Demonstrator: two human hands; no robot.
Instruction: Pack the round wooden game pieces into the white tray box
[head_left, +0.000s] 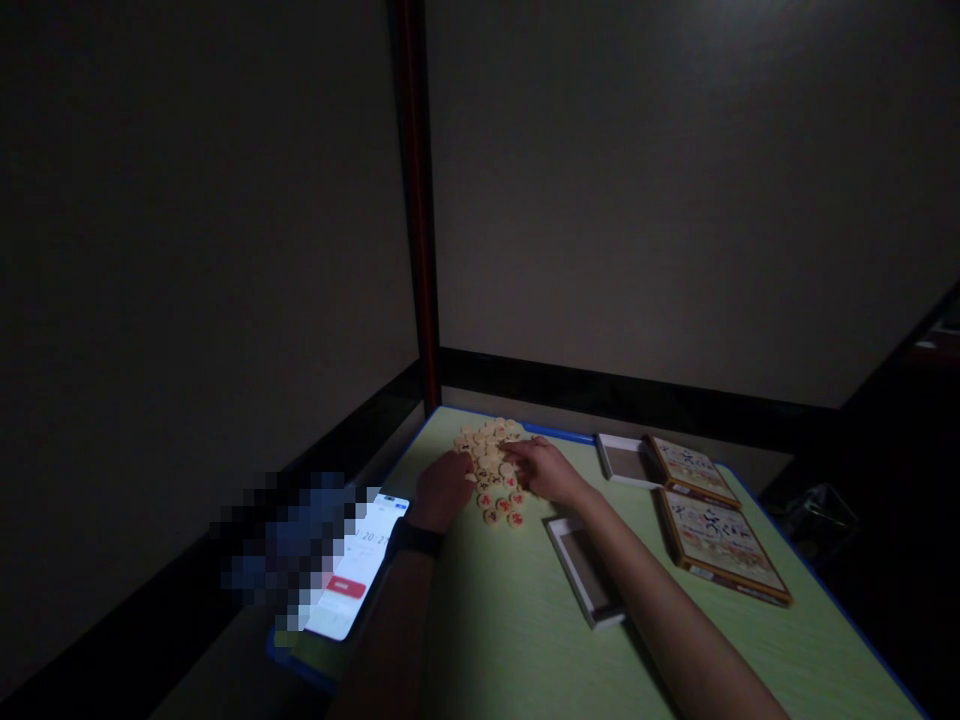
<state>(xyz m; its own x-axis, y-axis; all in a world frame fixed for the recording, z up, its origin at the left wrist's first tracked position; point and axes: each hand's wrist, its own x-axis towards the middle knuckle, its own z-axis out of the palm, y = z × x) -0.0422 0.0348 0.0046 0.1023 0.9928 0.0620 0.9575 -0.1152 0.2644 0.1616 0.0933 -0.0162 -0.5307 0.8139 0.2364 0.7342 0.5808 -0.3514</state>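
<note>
A cluster of round wooden Chinese chess pieces (489, 463) lies near the far corner of the green table (487, 620). Some show red or black characters, others a plain pale face. My left hand (444, 492), with a dark band at the wrist, is curled closed at the left side of the cluster. A pale piece shows by its fingers, but whether they grip it is hidden. From the right, my right hand (551, 472) reaches over the cluster, its index finger stretched out onto the pieces and the fingers apart.
A lit phone (360, 570) lies at the table's left edge. An open box tray (585, 575) sits under my right forearm. Farther back are another tray (626, 462) and two printed boxes (694, 470), (724, 545). Walls border the table's far sides.
</note>
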